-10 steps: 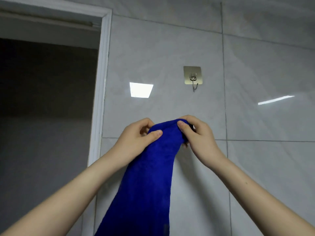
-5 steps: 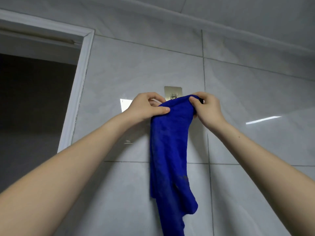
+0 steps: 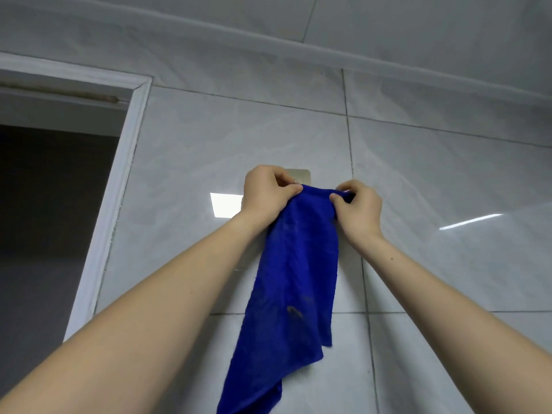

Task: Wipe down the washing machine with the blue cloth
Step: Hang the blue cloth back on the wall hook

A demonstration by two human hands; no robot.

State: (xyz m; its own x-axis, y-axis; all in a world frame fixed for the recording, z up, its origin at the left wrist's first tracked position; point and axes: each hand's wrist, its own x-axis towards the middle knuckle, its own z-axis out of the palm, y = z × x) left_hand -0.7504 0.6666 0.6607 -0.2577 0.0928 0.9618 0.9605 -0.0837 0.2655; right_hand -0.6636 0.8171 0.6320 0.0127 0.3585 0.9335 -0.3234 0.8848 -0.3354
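- The left hand (image 3: 265, 195) and the right hand (image 3: 358, 207) are both up high by the wall (image 3: 448, 174), near each other.
- Each hand pinches the top edge of the blue cloth (image 3: 298, 264) with its thumb and curled fingers. The left hand holds the end at 9 o'clock and the right hand holds the end at 3 o'clock.
- The rest of the cloth hangs loose toward 6 o'clock, in front of the tiles.
- A small shiny hook plate (image 3: 300, 174) is stuck on the wall at 12 o'clock from the cloth's top edge, just behind the fingers. The hook is mostly hidden, so I cannot tell if the cloth is caught on it.
- The cloth has dark smudges (image 3: 294, 312) low down, so it looks used.
- A white door frame (image 3: 119, 189) stands at 9 o'clock, well apart from the hands.
- The washing machine is not in view.
- My guess is that this is the hook step. The cloth is smudged and no machine is near, so the wiping looks done and the cloth is likely going back up. It could also be coming off, and I cannot be sure.
- If it is going up, the next move needs the top edge slipped over the hook tip. Then one hand should let go at a time, so the cloth does not slide off and drop.
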